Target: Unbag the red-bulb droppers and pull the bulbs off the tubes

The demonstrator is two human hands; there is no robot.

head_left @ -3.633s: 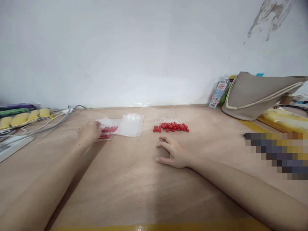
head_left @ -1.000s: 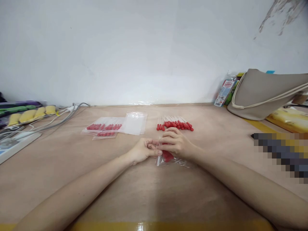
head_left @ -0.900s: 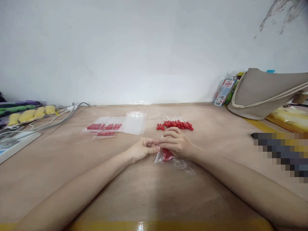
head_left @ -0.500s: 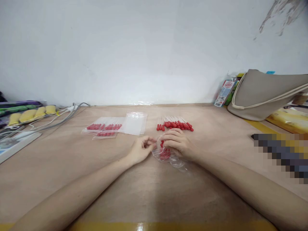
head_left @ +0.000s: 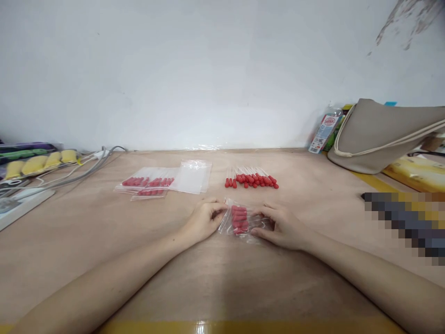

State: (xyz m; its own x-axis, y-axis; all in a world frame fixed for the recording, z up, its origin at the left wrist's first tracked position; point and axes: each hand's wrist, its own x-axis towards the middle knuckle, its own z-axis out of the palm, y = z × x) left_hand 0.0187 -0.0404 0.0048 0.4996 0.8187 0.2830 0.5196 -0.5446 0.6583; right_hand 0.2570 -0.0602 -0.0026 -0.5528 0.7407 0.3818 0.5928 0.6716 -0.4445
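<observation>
A clear zip bag (head_left: 227,226) lies in front of me with several red-tipped sticks (head_left: 239,217) inside, their red ends stacked in a column. My left hand (head_left: 205,220) pinches the left edge of this bag between thumb and fingers. At the bag's right end is my right hand (head_left: 283,226), its thumb and fingers curled around the plastic there. Just beyond the hands, a loose pile of red-tipped sticks (head_left: 257,179) lies with the red ends towards me. Their thin pale shafts point to the wall.
Filled bags (head_left: 149,182) overlap at the left, beside flat empty bags (head_left: 194,176). Cables (head_left: 93,164), a power strip (head_left: 28,208) and yellow packaged items (head_left: 36,164) sit far left. A grey-beige bag (head_left: 382,134), a carton (head_left: 323,134) and a yellow pack (head_left: 417,174) stand right.
My right hand has moved from over the bag's opening to its right end. The red ends that stuck up near the fingers now lie in line inside the bag.
</observation>
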